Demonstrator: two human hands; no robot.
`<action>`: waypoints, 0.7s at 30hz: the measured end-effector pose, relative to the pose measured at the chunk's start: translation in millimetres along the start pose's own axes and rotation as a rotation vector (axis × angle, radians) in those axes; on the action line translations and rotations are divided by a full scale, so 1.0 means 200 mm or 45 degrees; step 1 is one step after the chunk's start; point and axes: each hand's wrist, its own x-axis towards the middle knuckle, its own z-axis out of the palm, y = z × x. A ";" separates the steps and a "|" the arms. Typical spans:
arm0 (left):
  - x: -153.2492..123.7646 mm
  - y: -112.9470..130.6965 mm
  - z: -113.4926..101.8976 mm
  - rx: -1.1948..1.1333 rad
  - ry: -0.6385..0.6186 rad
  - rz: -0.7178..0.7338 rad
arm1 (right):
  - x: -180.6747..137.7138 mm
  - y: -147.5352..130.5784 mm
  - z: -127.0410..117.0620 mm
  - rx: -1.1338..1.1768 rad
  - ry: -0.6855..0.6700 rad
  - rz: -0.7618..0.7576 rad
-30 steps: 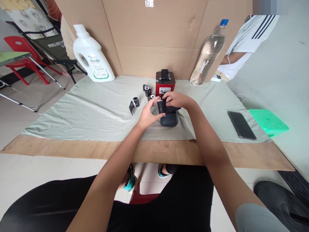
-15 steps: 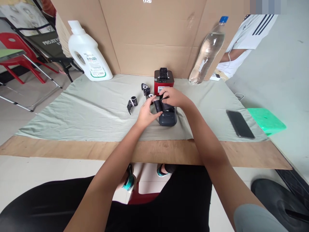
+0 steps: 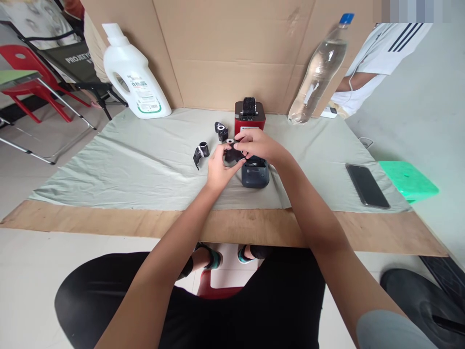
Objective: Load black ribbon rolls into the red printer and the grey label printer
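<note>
My left hand is closed around a black roll of film or label paper, its thumb along the near side. My right hand pinches the same roll from the far right, its fingertips meeting the left hand's fingers. Just below the hands, a small dark blue label printer sits on the cloth, its top partly covered by them. Behind stands a red and black printer with a black strip sticking out on top. A loose black roll with a trailing strip lies to the left.
More black rolls lie left of the red printer. A white detergent jug and a clear bottle stand at the back, against a cardboard panel. A phone lies at right. Other people are partly visible beyond the panel.
Both hands have shifted left relative to the blue printer and drawn together on the black roll, which has tipped over. More of the printer's top now shows.
</note>
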 end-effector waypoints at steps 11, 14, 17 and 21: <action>0.01 0.01 -0.01 0.364 0.139 0.178 | 0.06 0.12 0.13 -0.278 0.413 -0.156; 0.01 -0.01 0.00 0.277 0.123 0.106 | 0.08 0.15 0.18 -0.245 0.496 -0.192; 0.01 -0.03 0.00 0.061 0.103 0.006 | 0.08 0.15 0.22 -0.137 0.488 -0.254; 0.02 -0.06 0.01 -0.122 0.163 -0.150 | 0.05 0.11 0.23 -0.096 0.410 -0.222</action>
